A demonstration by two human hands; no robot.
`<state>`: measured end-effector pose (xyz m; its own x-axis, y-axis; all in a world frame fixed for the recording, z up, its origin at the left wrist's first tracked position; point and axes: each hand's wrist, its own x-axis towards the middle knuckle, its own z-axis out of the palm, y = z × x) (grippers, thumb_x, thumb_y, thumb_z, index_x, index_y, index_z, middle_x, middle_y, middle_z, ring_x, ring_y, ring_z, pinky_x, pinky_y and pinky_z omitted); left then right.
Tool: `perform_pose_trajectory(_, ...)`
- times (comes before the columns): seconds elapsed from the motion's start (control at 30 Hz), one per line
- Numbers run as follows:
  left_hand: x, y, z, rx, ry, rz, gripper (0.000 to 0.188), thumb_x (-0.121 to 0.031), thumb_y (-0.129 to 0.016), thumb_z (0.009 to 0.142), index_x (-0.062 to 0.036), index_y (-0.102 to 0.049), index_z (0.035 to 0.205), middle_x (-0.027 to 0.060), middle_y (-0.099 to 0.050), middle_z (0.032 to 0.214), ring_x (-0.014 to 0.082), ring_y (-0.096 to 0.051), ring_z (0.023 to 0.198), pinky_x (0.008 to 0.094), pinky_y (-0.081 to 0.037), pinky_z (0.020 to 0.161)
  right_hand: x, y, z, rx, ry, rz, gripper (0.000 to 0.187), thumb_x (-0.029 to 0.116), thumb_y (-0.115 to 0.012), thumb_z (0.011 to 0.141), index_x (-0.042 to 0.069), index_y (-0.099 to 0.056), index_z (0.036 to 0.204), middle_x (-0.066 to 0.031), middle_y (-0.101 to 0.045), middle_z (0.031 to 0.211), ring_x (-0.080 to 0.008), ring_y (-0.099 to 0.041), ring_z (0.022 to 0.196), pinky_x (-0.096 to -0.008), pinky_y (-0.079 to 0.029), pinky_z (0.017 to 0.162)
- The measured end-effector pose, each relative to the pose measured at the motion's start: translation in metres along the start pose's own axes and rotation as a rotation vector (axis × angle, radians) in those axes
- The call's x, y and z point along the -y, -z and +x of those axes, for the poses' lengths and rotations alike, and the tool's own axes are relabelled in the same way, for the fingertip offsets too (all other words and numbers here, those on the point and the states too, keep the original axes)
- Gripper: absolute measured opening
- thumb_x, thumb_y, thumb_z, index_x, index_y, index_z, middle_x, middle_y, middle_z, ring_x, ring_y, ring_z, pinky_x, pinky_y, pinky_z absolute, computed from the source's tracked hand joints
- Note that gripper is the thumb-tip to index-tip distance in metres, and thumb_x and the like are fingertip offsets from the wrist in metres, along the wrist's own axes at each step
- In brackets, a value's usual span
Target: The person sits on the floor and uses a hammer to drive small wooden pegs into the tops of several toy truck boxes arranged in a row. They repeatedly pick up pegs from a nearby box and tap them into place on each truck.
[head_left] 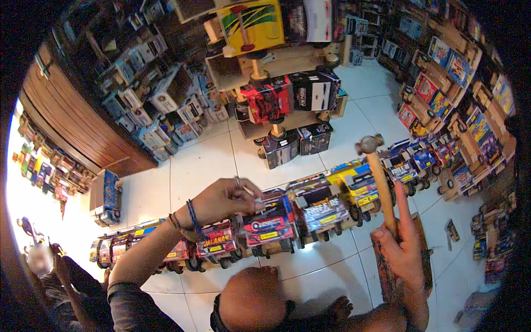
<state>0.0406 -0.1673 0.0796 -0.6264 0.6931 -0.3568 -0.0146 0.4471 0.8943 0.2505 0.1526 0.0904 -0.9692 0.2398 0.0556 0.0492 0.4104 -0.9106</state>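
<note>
A row of toy trucks with bright printed sides runs across the floor in front of me. My left hand (231,200) is pinched closed over a red and dark toy truck (269,226); whatever is between the fingertips is too small to make out. My right hand (402,252) grips a hammer (381,180) by its wooden handle, index finger stretched along it. The metal head points up and away, above the row. Near the left fingers stand a black and white toy truck (318,205) and a yellow and blue one (358,191).
A worn wooden piece (389,274) lies under my right hand. Farther right a small tool (452,234) rests on white tiles. Stacked toy trucks (267,99) rise ahead, more (448,83) at right. A wooden door (83,105) is at left; another person (66,288) sits lower left.
</note>
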Motion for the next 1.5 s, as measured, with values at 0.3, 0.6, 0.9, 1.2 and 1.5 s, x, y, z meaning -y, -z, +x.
perform_pose_trajectory(0.3, 0.062, 0.03, -0.003, 0.097, -0.077, 0.102, 0.021, -0.02, -0.076, 0.089, -0.002, -0.071, 0.098, 0.0046, -0.073, 0.085, 0.0056, -0.064, 0.078, 0.0237, -0.053, 0.07, 0.029, -0.056, 0.006, -0.15, -0.308, -0.059, 0.083, 0.004, -0.062, 0.088, 0.022, -0.022, 0.158, 0.0015, -0.054, 0.092, -0.0053, -0.041, 0.061, -0.0189, -0.036, 0.051)
perform_pose_trajectory(0.6, 0.077, 0.024, -0.003, 0.031, -0.164, 0.089, 0.022, -0.025, -0.077, 0.088, -0.0081, -0.073, 0.1, 0.0039, -0.073, 0.084, 0.0082, -0.065, 0.076, 0.0275, -0.053, 0.071, 0.0, -0.086, 0.008, -0.053, -0.276, 0.119, 0.087, 0.006, -0.064, 0.088, 0.021, -0.017, 0.159, 0.0001, -0.055, 0.091, -0.0053, -0.042, 0.06, -0.0201, -0.037, 0.048)
perform_pose_trajectory(0.9, 0.079, 0.027, 0.002, 0.013, -0.183, 0.131, 0.023, -0.022, -0.078, 0.084, -0.0057, -0.075, 0.1, 0.0101, -0.074, 0.085, 0.0159, -0.07, 0.078, 0.0297, -0.055, 0.075, -0.007, -0.089, 0.01, 0.106, -0.241, 0.106, 0.084, 0.013, -0.062, 0.089, 0.011, -0.015, 0.158, -0.0057, -0.056, 0.105, -0.0094, -0.049, 0.07, -0.0231, -0.042, 0.06)
perform_pose_trajectory(1.2, 0.081, 0.027, 0.006, 0.028, -0.119, 0.1, 0.024, -0.023, -0.079, 0.082, -0.0056, -0.076, 0.099, 0.0101, -0.074, 0.085, 0.0172, -0.07, 0.077, 0.0299, -0.055, 0.075, -0.014, -0.084, 0.005, 0.174, -0.212, -0.122, 0.058, 0.021, -0.057, 0.094, 0.0, -0.04, 0.145, -0.0116, -0.053, 0.108, -0.0209, -0.053, 0.087, -0.0355, -0.046, 0.082)
perform_pose_trajectory(1.5, 0.085, 0.026, 0.005, 0.001, -0.166, 0.098, 0.021, -0.023, -0.08, 0.082, -0.0069, -0.077, 0.096, 0.0093, -0.075, 0.084, 0.0157, -0.069, 0.075, 0.0311, -0.054, 0.073, -0.01, -0.083, 0.004, 0.431, -0.047, -0.597, 0.058, 0.019, -0.064, 0.093, 0.003, -0.042, 0.145, -0.0239, -0.059, 0.121, -0.0351, -0.062, 0.096, -0.0431, -0.05, 0.087)
